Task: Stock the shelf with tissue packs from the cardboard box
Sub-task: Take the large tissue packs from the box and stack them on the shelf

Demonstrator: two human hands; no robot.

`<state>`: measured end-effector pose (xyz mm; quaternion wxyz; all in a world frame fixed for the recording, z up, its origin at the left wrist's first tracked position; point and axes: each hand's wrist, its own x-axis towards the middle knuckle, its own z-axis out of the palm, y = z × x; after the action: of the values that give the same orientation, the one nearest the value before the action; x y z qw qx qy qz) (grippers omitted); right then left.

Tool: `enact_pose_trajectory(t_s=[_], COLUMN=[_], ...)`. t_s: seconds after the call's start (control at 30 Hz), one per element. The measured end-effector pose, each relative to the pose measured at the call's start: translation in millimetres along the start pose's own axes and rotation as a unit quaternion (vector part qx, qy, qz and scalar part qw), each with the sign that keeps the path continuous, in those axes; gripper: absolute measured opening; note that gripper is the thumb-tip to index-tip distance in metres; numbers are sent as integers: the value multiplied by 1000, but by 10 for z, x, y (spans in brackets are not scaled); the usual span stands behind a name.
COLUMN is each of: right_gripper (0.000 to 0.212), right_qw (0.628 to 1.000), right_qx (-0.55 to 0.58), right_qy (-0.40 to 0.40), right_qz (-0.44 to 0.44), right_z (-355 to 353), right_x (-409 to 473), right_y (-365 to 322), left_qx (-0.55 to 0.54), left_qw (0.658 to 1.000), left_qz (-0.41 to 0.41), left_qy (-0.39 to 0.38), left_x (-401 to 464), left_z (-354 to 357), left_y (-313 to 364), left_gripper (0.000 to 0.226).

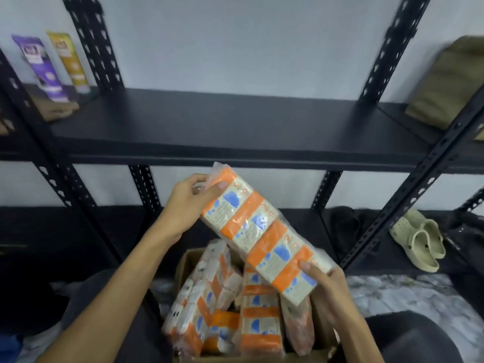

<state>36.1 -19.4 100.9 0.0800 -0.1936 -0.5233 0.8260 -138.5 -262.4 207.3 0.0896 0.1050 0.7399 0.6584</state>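
A long orange-and-white tissue pack point(262, 231) hangs tilted above the cardboard box point(184, 260), below the front edge of the black shelf board point(209, 127). My left hand point(188, 203) grips its upper far end, thumb on top. My right hand point(327, 286) holds its lower near end from underneath, thumb on the orange band. Several more tissue packs point(227, 310) stand crowded and leaning inside the box between my knees.
Two tubes, purple point(39, 66) and yellow point(69, 58), stand at the shelf's left. An olive folded bundle point(445, 82) sits at the right. Pale clogs point(419, 242) lie on the lower shelf. Black perforated uprights point(419, 184) frame the bay.
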Motion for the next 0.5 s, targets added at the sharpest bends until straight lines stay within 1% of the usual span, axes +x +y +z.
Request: enact_pose_trajectory(t_s=[0.1,0.13,0.17,0.23,0.27,0.33,0.4,0.47,0.5], right_gripper=[74,68,58,41,38,38,35,29,26], right_qw=[995,992,988,982,981,978,975,971,970], right_qx=[-56,-68,-70,-41,-19,25,36,29,21], right_qy=[23,29,31,41,53,73,93,123,134], right_qz=[-73,-103,-132,-179,-187,-192,-198,-202,-200], right_z=[253,353,458,661,757,926,1078,1211,1274], right_x=[-35,-38,-40,-17,10,104,224,357,415], right_y=[-364,-501,-631,-875,-990,-1186,-1355,-1481,-1529], left_qx=[-14,-20,-29,-83,-127,-186,-157,-83,-48], left_qw=[998,996,994,988,984,973,975,978,978], left_qz=[55,74,93,119,123,134,146,147,139], left_qy=[41,50,51,42,33,24,65,127,151], left_x=[172,225,285,412,500,710,981,1254,1374], left_z=[23,26,22,-3,-13,9,125,283,350], left_y=[496,677,846,1155,1280,1439,1459,1390,1347], left_gripper=[29,31,35,54,59,57,50,37,35])
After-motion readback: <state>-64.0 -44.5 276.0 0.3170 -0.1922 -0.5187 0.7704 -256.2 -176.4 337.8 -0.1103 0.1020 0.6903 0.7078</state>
